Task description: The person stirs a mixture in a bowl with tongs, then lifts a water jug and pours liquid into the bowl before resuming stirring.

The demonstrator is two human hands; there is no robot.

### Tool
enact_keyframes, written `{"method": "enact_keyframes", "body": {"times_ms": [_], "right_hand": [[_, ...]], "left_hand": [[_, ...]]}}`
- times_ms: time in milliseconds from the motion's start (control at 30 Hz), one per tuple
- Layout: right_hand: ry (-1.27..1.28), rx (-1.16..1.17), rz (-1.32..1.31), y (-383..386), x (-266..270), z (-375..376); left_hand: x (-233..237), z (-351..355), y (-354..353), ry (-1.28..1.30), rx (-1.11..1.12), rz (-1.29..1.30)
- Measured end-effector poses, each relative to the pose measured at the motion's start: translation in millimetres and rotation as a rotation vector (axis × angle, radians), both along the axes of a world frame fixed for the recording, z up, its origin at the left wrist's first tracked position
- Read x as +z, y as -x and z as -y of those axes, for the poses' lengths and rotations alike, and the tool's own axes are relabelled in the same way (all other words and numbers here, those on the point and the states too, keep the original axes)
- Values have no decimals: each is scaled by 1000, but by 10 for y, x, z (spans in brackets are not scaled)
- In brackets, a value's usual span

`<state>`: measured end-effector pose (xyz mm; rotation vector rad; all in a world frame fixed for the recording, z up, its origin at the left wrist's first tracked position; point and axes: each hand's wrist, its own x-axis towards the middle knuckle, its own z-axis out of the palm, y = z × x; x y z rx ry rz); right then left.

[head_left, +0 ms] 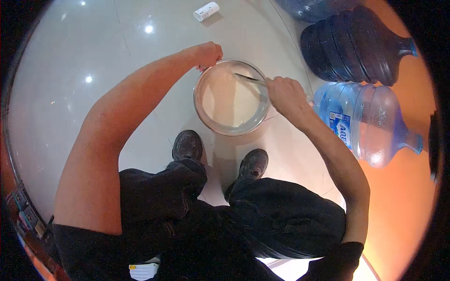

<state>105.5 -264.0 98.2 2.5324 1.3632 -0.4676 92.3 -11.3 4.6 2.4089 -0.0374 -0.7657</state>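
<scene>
A round metal bowl (198,105) stands on the floor in front of my shoes, holding a pale cream-coloured mixture (232,100). At the bowl's far left rim, my left hand (209,55) is closed on the edge. My right hand (287,96), over the right rim, grips a thin metal utensil, perhaps a spoon (249,78). It slants leftward into the bowl. Its tip meets the mixture near the far side, so the shape of that end is hidden.
A clear blue water jug (375,124) lies on its side to the right, close to my right forearm. Beyond it lies a dark jug (349,47), with another bluish jug (314,7) partly cut off. A white cylinder (206,11) rests on the tiles (154,56) past the bowl.
</scene>
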Motion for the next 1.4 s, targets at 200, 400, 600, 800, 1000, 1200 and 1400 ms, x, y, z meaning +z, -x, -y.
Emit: {"method": "enact_keyframes", "body": {"times_ms": [200, 400, 600, 800, 1000, 1200, 1400], "right_hand": [[-206, 132, -9, 339, -82, -234], [-197, 192, -182, 661, -72, -12], [-58, 199, -269, 663, 44, 258], [36, 104, -165, 507, 131, 437], [72, 113, 33, 229, 189, 366], [-74, 95, 123, 47, 112, 167], [-158, 107, 22, 200, -148, -175]], "left_hand": [[69, 21, -4, -27, 54, -72], [-12, -5, -25, 10, 52, -79], [-16, -5, -14, 14, 32, -35], [-41, -15, -18, 21, 59, -65], [5, 7, -9, 9, 82, -74], [-5, 16, -5, 19, 121, -73], [23, -2, -57, 26, 63, -162]]}}
